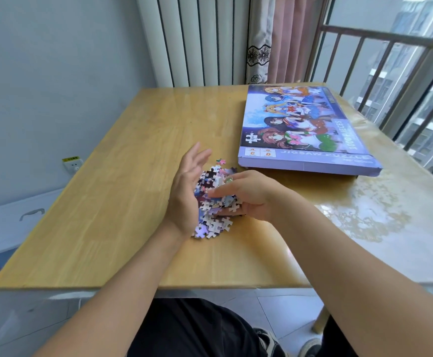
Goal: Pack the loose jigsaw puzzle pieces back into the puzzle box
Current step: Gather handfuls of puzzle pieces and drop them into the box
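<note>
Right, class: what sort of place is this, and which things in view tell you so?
Probably a room in a high-rise flat: a light wooden table stands beside a window with dark metal railing bars, a pink patterned curtain hangs behind it, and tall apartment blocks show outside.

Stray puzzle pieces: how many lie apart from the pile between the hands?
1. A single stray piece lies on the table just beyond the pile, towards the puzzle box. Others may be hidden under the left hand or right hand.
</note>
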Demonstrator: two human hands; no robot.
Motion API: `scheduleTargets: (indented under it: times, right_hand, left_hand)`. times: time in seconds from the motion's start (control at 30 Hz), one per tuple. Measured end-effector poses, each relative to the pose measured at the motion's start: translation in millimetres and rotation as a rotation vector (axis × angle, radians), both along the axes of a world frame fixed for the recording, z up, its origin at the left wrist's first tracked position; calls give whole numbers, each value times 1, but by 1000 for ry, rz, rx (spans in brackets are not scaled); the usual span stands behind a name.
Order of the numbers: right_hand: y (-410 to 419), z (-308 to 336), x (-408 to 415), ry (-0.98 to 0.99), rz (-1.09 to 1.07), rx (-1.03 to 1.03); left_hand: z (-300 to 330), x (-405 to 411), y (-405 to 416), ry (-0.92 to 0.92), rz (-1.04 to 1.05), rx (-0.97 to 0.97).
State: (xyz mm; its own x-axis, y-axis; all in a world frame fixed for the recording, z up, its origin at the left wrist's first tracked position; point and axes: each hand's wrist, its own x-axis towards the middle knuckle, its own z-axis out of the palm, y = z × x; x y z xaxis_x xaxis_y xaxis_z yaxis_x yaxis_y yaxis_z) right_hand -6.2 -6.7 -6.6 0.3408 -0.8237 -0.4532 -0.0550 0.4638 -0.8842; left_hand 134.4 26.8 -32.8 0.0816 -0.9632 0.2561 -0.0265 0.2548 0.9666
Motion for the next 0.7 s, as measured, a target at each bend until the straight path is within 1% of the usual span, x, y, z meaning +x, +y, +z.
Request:
scheduleTargets:
  times: [0.07, 0.13, 0.17, 0.2, 0.3, 0.33, 0.4, 0.47, 0.53, 0.6, 0.7]
  right_hand:
    - [0, -1, -13, -40, -28, 32]
    - [-2, -2, -27, -58, -80, 59]
    - [-2, -2, -34, -63, -101, 70]
    - [-1, -2, -41, -65, -119, 77]
    - [0, -2, -62, -54, -139, 85]
    - [1, -1, -69, -50, -142, 86]
    - [3, 0, -79, -51, -132, 94]
    - [6, 1, -90, -60, -131, 103]
    - [10, 3, -100, -84, -144, 126]
    - [11, 5, -109, -118, -164, 162]
    - [6, 18, -123, -228, -233, 182]
  left_hand:
    - [4, 4, -4, 15, 52, -15]
    - [8, 7, -10, -58, 132, -21]
    - [10, 9, -16, -141, 155, -8]
    - [11, 9, -22, -267, 157, 9]
    - [17, 5, -46, -745, 80, 9]
    - [19, -1, -55, -841, 47, -16]
    - [23, -14, -71, -957, -3, -87]
    - [27, -31, -86, -1017, -32, -138]
    - [34, -46, -98, -1031, -5, -179]
    - [39, -52, -106, -988, 57, -191]
    - [53, -56, -114, -930, 121, -265]
